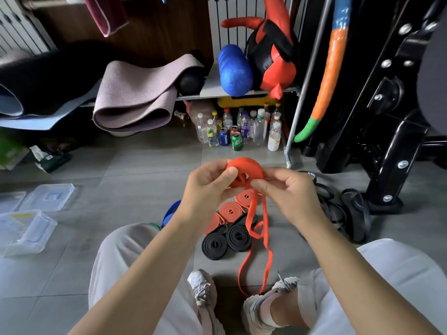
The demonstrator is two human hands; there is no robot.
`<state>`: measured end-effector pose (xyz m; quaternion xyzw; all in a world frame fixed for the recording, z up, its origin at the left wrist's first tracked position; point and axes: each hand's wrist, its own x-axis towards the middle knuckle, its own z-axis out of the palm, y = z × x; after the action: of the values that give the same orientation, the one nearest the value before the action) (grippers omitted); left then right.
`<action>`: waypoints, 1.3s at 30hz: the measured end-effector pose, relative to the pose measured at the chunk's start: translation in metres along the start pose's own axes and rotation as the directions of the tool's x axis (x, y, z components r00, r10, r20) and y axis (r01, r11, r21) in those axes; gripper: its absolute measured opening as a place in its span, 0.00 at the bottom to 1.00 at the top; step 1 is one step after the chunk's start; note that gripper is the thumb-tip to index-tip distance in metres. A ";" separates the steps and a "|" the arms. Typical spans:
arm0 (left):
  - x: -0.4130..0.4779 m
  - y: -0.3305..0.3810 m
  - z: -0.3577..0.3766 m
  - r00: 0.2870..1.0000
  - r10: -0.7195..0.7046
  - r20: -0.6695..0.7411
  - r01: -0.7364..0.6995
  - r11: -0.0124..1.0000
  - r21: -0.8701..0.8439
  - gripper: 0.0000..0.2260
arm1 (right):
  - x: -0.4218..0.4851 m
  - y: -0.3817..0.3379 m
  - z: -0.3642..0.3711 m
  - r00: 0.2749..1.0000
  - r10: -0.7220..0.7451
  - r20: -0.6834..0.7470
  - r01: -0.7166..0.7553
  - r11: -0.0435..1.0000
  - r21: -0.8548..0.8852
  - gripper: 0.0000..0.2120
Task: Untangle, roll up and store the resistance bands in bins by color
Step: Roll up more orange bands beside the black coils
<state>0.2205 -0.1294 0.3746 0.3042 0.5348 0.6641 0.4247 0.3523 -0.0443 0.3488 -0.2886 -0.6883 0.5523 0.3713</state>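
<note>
**Forearms [154, 257] reach in, holding a half-coiled orange rubber resistance band [246, 166] aloft**

It is above the grey floor [135, 180], coil face toward the camera, loose tail hanging straight down between the shoes [200, 284]. Left hand [208, 187] grips the coil, thumb pressed on its face; right hand [290, 192] pinches its lower edge. Rolled orange bands [231, 211] and black rolls [215, 245] lie beneath. Beyond, a blue can [224, 137] reads "PEPSI".
</note>
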 end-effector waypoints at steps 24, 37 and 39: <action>0.003 0.035 -0.019 0.981 0.186 0.049 -0.172 0.731 0.661 0.12 | -0.007 0.005 -0.001 0.998 0.058 0.040 -0.055 0.995 -0.085 0.08; -0.003 0.008 -0.019 0.987 0.155 0.046 -0.150 0.774 0.615 0.14 | -0.004 -0.001 -0.004 0.995 0.002 0.104 0.008 0.996 -0.094 0.13; 0.000 0.018 -0.018 0.964 0.160 0.212 -0.265 0.514 0.816 0.18 | -0.003 -0.003 -0.001 0.988 -0.001 0.157 0.034 0.979 -0.203 0.13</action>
<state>0.2004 -0.1386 0.3879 0.5690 0.7209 0.3566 0.1715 0.3547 -0.0467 0.3514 -0.2751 -0.7711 0.4960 0.2893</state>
